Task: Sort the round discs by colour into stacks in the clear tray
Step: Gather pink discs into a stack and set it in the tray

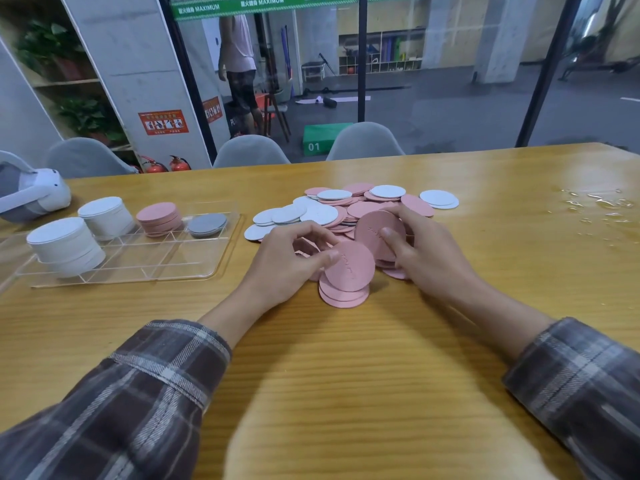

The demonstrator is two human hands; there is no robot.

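Observation:
A loose pile of pink and white discs (346, 206) lies at the table's middle. My left hand (294, 261) pinches a small stack of pink discs (348, 275) at the pile's near edge. My right hand (426, 251) grips a tilted pink disc (375, 226) just behind it. The clear tray (138, 261) sits to the left and holds two tall white stacks (65, 244) (105, 216), a pink stack (159, 218) and a low grey stack (207, 224).
A white headset (27, 192) rests at the far left table edge. Crumpled clear film (595, 206) lies at the right. Grey chairs (251, 152) stand behind the table. A person stands beyond the glass wall.

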